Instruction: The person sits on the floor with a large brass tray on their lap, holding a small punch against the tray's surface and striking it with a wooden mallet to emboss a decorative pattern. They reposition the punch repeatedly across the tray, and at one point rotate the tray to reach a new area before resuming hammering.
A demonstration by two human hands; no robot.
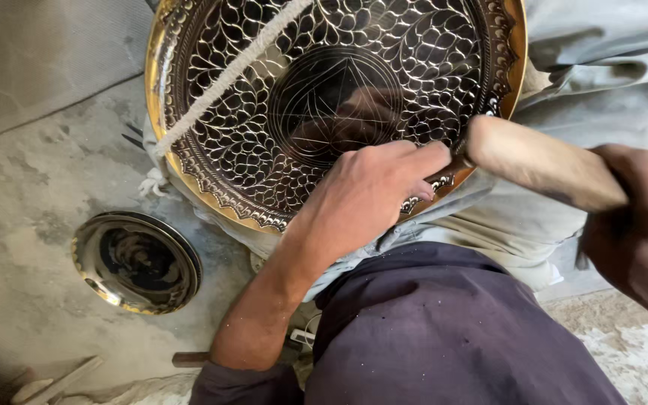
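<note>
Head view, looking down at the lap.

Large engraved brass tray (264, 112): round, gold rim, dark face cut with a dense leaf pattern and a central circle holding a star figure. Fills the upper centre of the frame and is cut off by the top edge. It rests tilted against pale grey cloth (601, 45) that runs from the upper right down beneath its lower rim.

White cord (226, 75): lies diagonally across the tray face from the top centre down to the left rim, ending in a frayed knot at the rim's left edge.

Left hand (361, 195): centre of frame, knuckles up, resting on the lower right part of the tray. Fingers are curled closed around a slim metal tool (455, 163), only a short piece of which shows past the fingertips; its tip is hidden.

Right hand (639, 232): right edge, blurred, clenched round the end of a wooden mallet handle (541, 161). The handle reaches up-left, its pale rounded end just beside the tool and the left fingertips.

Small brass plate (136, 261): round, plain dark centre, flat on the concrete floor (31, 187) at lower left, well apart from the tray.

Dark purple garment (444, 330): bottom centre.

Wood pieces (46, 382): bottom left corner.
</note>
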